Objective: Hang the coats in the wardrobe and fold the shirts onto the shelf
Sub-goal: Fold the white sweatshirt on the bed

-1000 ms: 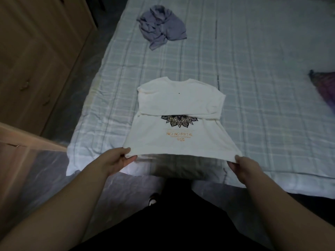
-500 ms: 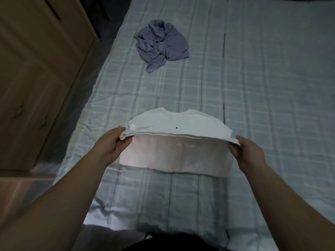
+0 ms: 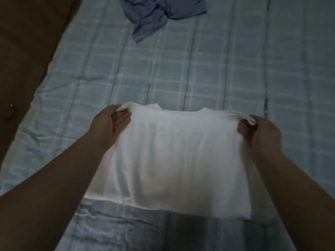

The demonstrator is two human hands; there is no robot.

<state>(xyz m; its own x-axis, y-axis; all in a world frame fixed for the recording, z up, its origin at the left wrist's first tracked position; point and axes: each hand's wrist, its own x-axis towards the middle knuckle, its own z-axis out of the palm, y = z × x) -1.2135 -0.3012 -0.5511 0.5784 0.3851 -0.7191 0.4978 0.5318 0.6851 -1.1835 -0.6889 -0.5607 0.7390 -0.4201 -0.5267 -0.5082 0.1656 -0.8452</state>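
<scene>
Purple garment [image 3: 163,13], probably a shirt, lies crumpled beyond white shirt [image 3: 177,160].

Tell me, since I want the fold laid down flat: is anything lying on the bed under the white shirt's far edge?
Nothing visible does. Both the left hand and right hand pinch the white shirt at its far corners over bare checked bedsheet. The crumpled purple garment lies well beyond.
</scene>
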